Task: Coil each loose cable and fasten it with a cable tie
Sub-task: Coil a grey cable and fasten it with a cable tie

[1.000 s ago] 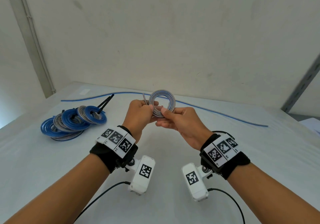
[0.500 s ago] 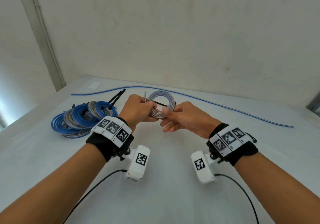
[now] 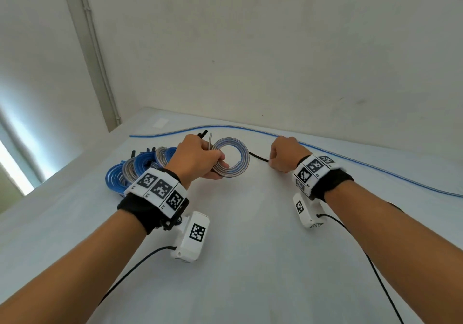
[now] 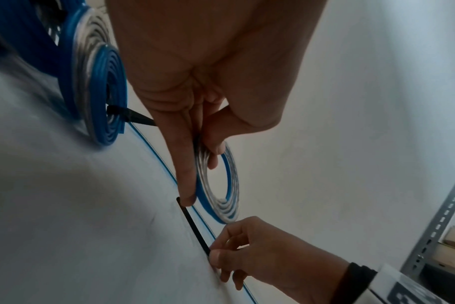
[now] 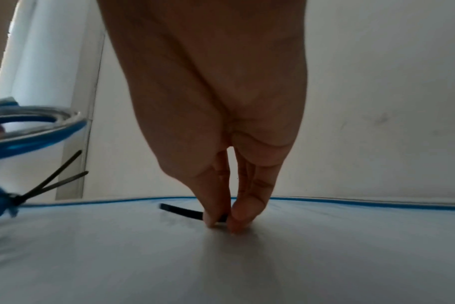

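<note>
My left hand (image 3: 217, 163) grips a flat coil of grey and blue cable (image 3: 234, 158) just above the table, thumb through its middle; one cable end sticks up beside the fingers. In the left wrist view the coil (image 4: 225, 197) stands between thumb and forefinger. My right hand (image 3: 271, 164) is down on the table to the coil's right and pinches one end of a black cable tie (image 3: 259, 157). The right wrist view shows thumb and forefinger (image 5: 221, 221) touching the table with the tie (image 5: 182, 210) pointing left from them.
A pile of tied blue and grey coils (image 3: 140, 170) with black tie tails lies at the left. One long loose blue cable (image 3: 350, 163) runs along the back of the white table (image 3: 250, 261), close behind my right hand. A metal shelf upright (image 4: 439, 222) stands at the right.
My right hand has let go of the coil, moved right and down to the table, and pinched the black tie. The left hand still holds the coil, now lower.
</note>
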